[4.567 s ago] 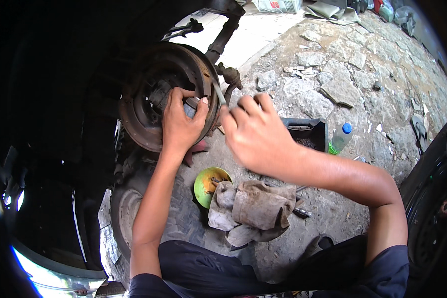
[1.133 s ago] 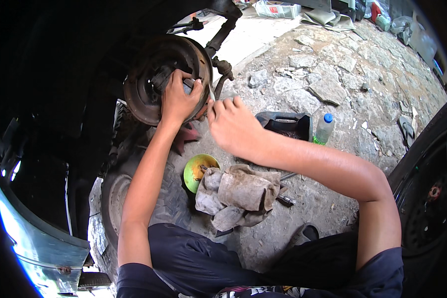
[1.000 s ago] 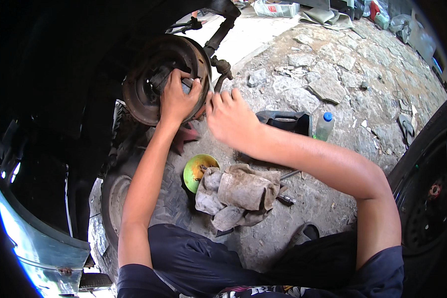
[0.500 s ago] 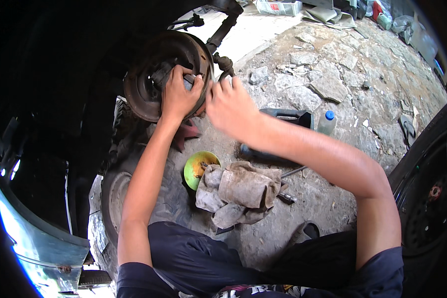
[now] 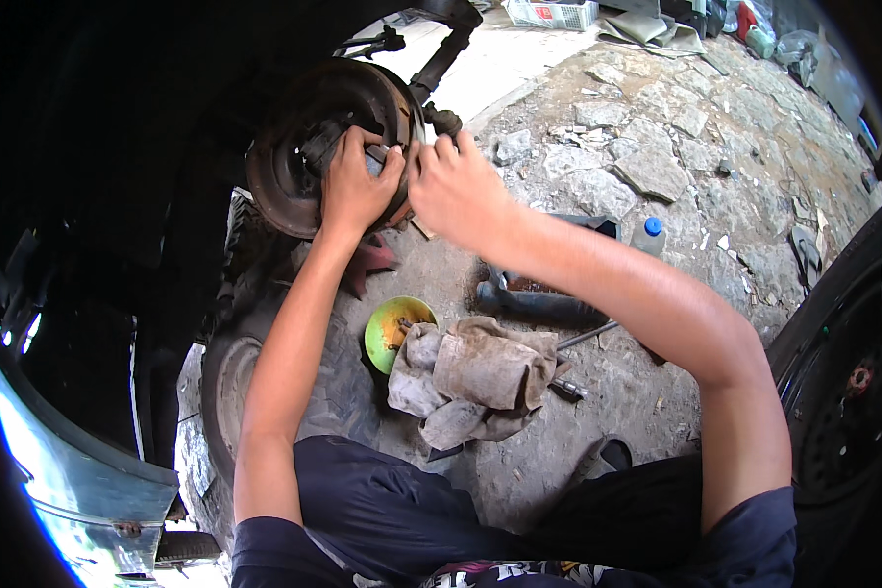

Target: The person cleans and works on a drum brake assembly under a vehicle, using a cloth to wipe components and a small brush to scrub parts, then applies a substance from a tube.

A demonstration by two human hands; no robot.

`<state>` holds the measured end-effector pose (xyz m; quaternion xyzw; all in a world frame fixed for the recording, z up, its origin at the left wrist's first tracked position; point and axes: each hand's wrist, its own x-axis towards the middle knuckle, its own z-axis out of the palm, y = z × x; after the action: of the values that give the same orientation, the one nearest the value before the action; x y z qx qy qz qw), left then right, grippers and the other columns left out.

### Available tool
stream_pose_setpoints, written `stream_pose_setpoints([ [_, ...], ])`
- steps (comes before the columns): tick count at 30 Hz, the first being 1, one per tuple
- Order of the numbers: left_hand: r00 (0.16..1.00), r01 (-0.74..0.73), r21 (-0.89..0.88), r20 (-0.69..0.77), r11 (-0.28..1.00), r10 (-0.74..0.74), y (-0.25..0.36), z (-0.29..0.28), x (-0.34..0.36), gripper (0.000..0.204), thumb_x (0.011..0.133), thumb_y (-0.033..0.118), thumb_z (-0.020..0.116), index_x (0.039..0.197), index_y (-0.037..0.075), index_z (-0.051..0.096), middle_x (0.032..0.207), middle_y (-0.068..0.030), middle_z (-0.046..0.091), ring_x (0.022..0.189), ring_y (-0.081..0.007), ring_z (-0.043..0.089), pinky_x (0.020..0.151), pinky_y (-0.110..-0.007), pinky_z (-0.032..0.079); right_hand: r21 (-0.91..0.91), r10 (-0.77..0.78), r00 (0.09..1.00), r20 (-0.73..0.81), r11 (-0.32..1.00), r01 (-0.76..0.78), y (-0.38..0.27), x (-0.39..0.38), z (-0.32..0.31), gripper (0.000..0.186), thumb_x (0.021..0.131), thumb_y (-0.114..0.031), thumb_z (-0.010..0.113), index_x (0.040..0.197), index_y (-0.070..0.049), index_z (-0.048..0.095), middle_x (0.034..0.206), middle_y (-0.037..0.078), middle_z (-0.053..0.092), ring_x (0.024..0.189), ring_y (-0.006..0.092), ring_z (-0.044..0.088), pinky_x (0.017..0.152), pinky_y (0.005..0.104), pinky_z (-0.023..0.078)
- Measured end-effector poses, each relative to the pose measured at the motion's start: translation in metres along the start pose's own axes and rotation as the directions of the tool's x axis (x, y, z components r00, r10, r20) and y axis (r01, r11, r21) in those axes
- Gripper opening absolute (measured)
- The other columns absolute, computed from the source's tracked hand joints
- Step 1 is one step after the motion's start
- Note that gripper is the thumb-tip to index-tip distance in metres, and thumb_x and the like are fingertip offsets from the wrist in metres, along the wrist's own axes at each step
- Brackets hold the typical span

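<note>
A rusty round brake plate (image 5: 274,196) hangs on the car at the upper left, in front of my bent arms. My left hand (image 5: 356,191) lies over its middle, thumb and fingers curled round a greyish part whose kind I cannot make out. My right hand (image 5: 461,191) is closed at the plate's right rim, beside the left hand and slightly blurred. Whatever its fingers pinch there is hidden behind the knuckles. Just past that hand, a dark suspension joint (image 5: 444,121) sticks out.
Below the hands are a red stand (image 5: 370,260), a green bowl (image 5: 387,338), dirty rags (image 5: 490,367) and a socket tool (image 5: 568,389). A cut-open dark jug (image 5: 539,302) and a blue-capped bottle (image 5: 649,235) lie farther right. Tyres flank me: a lying tyre (image 5: 333,392) and a black wheel (image 5: 843,392).
My right hand has shifted slightly along the plate's rim, and its forearm sits a little lower. More of the jug shows. My left hand keeps its hold.
</note>
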<state>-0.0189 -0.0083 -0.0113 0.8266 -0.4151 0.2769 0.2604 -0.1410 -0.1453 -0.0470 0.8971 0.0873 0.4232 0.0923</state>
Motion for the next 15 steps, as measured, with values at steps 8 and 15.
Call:
stream_pose_setpoints([
  [8,1.000,-0.003,0.029,-0.007,1.000,0.003,0.000,-0.003,0.000,0.030,0.088,0.024,0.072,0.101,0.000,0.058,0.101,-0.0221,0.066,0.097,-0.0444,0.064,0.083,-0.049,0.050,0.087,-0.010,0.999,0.040,0.996,0.006,-0.017,-0.026,-0.007,0.040,0.085,-0.017,0.057,0.110,0.011,0.068,0.095,0.017,0.069,0.089,0.0280,0.065,0.081,0.0413,0.046],
  [15,1.000,-0.022,0.025,-0.013,0.999,0.022,0.001,0.001,0.000,0.029,0.088,0.021,0.073,0.101,-0.001,0.059,0.099,-0.0220,0.066,0.096,-0.0432,0.064,0.084,-0.046,0.050,0.081,0.030,0.999,-0.023,0.996,-0.028,0.020,0.003,0.014,0.048,0.085,-0.012,0.057,0.126,0.013,0.059,0.097,0.016,0.068,0.095,0.0280,0.065,0.082,0.0402,0.048],
])
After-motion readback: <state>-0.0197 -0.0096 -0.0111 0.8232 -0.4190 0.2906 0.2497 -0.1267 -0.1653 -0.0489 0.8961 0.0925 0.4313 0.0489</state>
